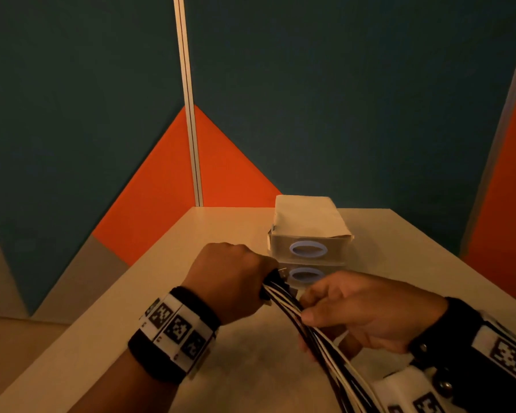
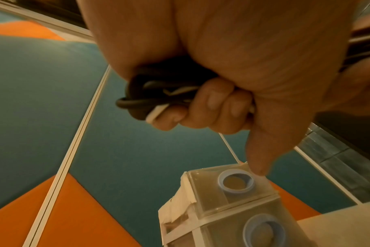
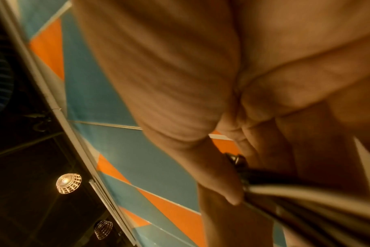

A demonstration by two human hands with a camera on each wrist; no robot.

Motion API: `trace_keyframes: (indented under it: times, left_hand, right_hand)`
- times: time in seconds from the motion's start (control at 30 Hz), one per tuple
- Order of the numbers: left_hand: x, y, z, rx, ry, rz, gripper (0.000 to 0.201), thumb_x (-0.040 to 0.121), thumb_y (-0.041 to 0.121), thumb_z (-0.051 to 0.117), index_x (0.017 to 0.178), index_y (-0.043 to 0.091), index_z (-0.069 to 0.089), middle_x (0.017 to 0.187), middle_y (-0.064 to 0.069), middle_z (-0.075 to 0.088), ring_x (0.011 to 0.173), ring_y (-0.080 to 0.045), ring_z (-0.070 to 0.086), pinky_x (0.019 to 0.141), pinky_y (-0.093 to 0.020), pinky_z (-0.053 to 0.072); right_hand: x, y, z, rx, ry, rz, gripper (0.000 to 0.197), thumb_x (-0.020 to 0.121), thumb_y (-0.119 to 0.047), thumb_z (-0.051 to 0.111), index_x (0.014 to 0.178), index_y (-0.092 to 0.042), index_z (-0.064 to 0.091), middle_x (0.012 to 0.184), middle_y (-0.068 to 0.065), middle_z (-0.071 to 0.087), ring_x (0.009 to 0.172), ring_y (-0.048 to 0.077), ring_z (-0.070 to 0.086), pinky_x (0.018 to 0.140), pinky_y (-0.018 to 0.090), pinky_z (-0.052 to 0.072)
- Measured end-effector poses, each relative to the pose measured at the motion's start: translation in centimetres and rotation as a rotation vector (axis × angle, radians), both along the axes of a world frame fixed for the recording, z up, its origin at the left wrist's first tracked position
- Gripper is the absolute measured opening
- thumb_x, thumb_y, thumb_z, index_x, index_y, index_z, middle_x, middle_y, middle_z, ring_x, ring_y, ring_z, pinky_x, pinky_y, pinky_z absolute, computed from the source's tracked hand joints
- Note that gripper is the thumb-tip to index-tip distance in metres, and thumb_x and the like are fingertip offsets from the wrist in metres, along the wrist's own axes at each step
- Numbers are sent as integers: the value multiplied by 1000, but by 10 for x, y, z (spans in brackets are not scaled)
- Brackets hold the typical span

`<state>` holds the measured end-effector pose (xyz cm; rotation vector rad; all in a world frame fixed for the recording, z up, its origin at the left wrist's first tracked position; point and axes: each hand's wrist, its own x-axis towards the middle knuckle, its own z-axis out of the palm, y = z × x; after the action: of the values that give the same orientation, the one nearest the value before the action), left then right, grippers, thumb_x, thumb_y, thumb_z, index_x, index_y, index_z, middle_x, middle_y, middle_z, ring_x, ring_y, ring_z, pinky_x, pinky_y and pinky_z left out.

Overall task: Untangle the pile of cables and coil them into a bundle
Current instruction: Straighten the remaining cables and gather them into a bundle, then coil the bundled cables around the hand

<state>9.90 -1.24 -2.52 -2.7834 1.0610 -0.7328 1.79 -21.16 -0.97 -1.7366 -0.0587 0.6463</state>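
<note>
1. At about 8 o'clock in the head view, the left hand (image 1: 231, 281) is seen as a closed fist, its fingers (image 2: 213, 103) curled tightly round one end of a bunch of thin black and white cables (image 1: 283, 296). In the left wrist view, bent cable loops and a white plug tip are seen poking out of the fist toward 9 o'clock.

2. From that fist the cables are stretched in a nearly straight, gathered run toward 5 o'clock, held above the pale table top (image 1: 131, 317), and are lost at the lower edge of the view.

3. At about 4 o'clock, the right hand (image 1: 361, 311) is wrapped round the same run, just beside the left fist, with the thumb (image 3: 222, 183) pressed against the strands. How tightly it is closed cannot be told.

4. At 12 o'clock behind the hands, two stacked clear plastic boxes with pale blue rings on their fronts (image 1: 309, 248) are seen on the table, with a paper-like cover on top.

5. The step is judged to be combing the strands straight before coiling. The left grip is best kept firm as an anchor, while the right grip is kept loose enough to be slid along, so snags are felt and not pulled tight.
</note>
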Motion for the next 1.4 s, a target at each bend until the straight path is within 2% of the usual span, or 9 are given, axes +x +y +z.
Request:
trace_keyframes:
  times: [0.1, 0.2, 0.37, 0.7, 0.83, 0.93, 1.1, 1.27, 1.4]
  left_hand:
    - [2, 1, -2, -7, -15, -2, 16, 96, 43, 52, 84, 37, 44, 67, 9, 44, 66, -20, 46, 64, -29, 31]
    - [4, 1, -4, 7, -21, 3, 19, 96, 43, 51, 83, 36, 41, 61, 7, 34, 66, -21, 43, 63, -29, 29]
    - [6, -1, -3, 26, 21, -46, 19, 96, 47, 54, 104, 34, 66, 80, 5, 66, 75, -23, 62, 66, -27, 37]
    - [7, 1, -1, -117, 6, -132, 22, 90, 46, 61, 105, 35, 71, 80, 5, 72, 71, -21, 64, 63, -27, 39]
    - [5, 3, 0, -252, 116, -123, 10, 87, 43, 64, 86, 34, 63, 78, 7, 69, 69, -16, 59, 63, -27, 39]
    - [3, 3, 1, -332, 266, -134, 18, 84, 38, 68, 74, 38, 53, 72, 14, 63, 64, -9, 55, 58, -25, 38]
    - [2, 3, 0, -548, 445, -129, 9, 72, 43, 63, 68, 37, 57, 67, 10, 65, 63, -10, 60, 58, -33, 47]
    - [2, 0, -1, -387, 131, 41, 15, 86, 44, 60, 76, 37, 51, 66, 11, 55, 64, -15, 54, 55, -28, 35]
    - [-3, -3, 1, -295, -11, 145, 14, 93, 47, 53, 94, 36, 62, 63, 11, 46, 61, -14, 50, 54, -27, 34]
  right_hand:
    - [0, 10, -9, 157, 93, 43, 22, 98, -17, 57, 112, 0, 60, 88, 18, 68, 83, 33, 69, 82, 52, 57]
    - [0, 11, -10, 152, 100, 27, 23, 100, -23, 53, 104, -2, 62, 70, 7, 56, 59, 21, 59, 60, 36, 54]
    - [-1, 3, 3, 303, 27, -74, 29, 93, -31, 56, 90, -5, 69, 60, -1, 41, 43, 6, 37, 40, 19, 33]
    - [7, -3, 2, 303, -28, -125, 28, 90, -29, 57, 79, -7, 72, 57, -1, 40, 39, 5, 36, 36, 17, 31]
    - [7, 1, -2, 290, -43, -129, 28, 87, -35, 59, 76, -11, 68, 58, 0, 44, 42, 6, 37, 40, 18, 30]
    - [7, 3, -3, 313, -62, -120, 28, 89, -35, 59, 79, -10, 67, 59, 1, 44, 42, 7, 38, 41, 19, 31]
    - [7, 3, -11, 413, -84, -15, 25, 95, -31, 58, 90, -8, 67, 64, 1, 48, 48, 8, 44, 46, 21, 38]
    - [4, 5, -6, 417, -102, -35, 21, 90, -30, 66, 87, -9, 65, 61, 2, 44, 45, 9, 41, 42, 21, 36]
    - [6, 15, -14, 180, -318, -179, 34, 84, -31, 72, 104, -4, 63, 59, 4, 44, 44, 11, 38, 39, 23, 31]
